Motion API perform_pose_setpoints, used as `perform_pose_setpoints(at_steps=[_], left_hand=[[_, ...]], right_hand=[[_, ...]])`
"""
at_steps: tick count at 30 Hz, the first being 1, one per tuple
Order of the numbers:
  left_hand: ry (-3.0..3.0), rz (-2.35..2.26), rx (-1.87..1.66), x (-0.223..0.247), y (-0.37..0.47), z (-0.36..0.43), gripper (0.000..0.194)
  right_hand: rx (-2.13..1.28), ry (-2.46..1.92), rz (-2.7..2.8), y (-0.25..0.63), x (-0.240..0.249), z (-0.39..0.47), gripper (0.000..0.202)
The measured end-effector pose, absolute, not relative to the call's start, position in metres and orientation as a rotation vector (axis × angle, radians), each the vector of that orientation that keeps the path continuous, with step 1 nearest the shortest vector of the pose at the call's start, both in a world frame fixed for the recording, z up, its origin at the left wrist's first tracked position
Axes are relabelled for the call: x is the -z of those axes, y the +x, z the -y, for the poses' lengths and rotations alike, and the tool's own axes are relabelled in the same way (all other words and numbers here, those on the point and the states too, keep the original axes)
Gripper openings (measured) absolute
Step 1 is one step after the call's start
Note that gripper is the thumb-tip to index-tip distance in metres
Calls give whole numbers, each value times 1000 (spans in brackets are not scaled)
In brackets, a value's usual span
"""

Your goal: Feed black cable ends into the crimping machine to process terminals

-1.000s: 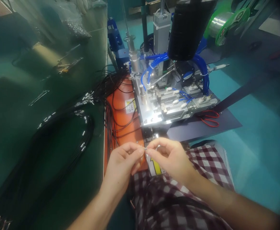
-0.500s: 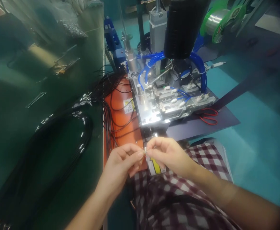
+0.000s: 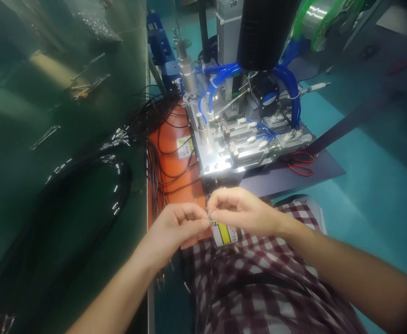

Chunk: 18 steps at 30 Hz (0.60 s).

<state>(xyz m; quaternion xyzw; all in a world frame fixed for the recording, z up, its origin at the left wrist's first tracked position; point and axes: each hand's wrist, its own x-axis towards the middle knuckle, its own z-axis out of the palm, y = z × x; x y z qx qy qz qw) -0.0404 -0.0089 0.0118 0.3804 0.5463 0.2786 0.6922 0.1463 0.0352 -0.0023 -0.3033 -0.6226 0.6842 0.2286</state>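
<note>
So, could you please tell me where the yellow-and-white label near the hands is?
In the head view, the label is at lower middle, just below the right hand, right of the left hand and above the checked cloth.

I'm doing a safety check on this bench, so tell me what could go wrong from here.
First, the small piece pinched between the fingertips of the left hand and right hand is barely visible; it could slip and drop onto the checked cloth below.

Second, black cables run loosely over the orange base near the left hand; a sideways move might snag them.
</note>
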Motion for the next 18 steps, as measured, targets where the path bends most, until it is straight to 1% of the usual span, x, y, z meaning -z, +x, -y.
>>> perform_pose_setpoints(at_steps=[3,6,12,18], left_hand=[[841,-1278,-666,-10,-37,12,22],[818,-1312,-710,-10,-36,14,24],[834,-1310,-754,-9,-38,16,23],[804,-1307,-814,-7,-35,17,22]], right_hand=[[-1933,-952,1603,145,2,-31,13],[-1886,-1005,1496,145,7,-23,17],[-1763,-1078,1331,137,16,-6,7],[-1646,-1158,1334,127,16,-1,13]])
